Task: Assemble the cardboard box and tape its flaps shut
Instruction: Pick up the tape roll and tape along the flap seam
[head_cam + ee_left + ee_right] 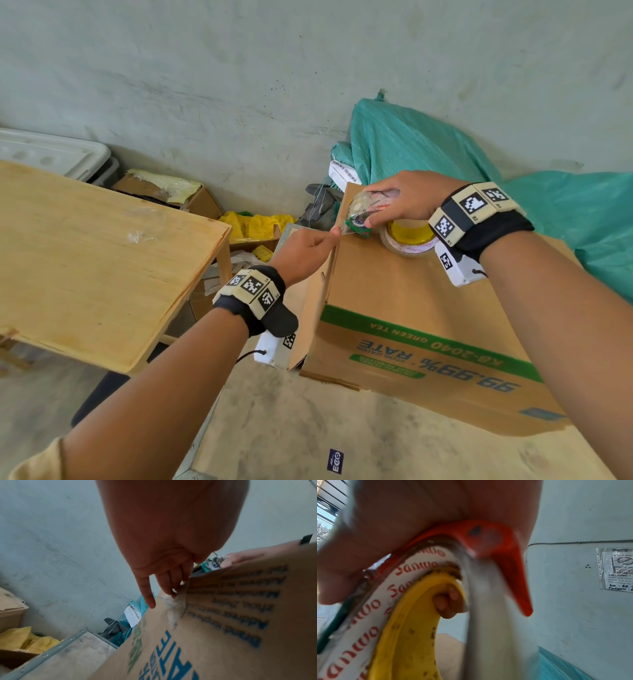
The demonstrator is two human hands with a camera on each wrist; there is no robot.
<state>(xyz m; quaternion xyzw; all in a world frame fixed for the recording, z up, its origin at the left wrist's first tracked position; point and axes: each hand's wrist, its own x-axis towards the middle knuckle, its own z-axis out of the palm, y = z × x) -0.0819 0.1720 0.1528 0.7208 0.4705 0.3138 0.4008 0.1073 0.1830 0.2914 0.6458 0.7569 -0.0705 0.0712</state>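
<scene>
Box (pixel 411 308), far corner: left hand (pixel 305 250) pinches tape end; right hand (pixel 407 202) grips tape roll (pixel 407 236). Advice: pull taut, press flat.

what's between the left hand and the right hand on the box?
Head view: a short stretch of clear tape spans from the left hand to the roll in the right hand, over the brown cardboard box edge.
</scene>
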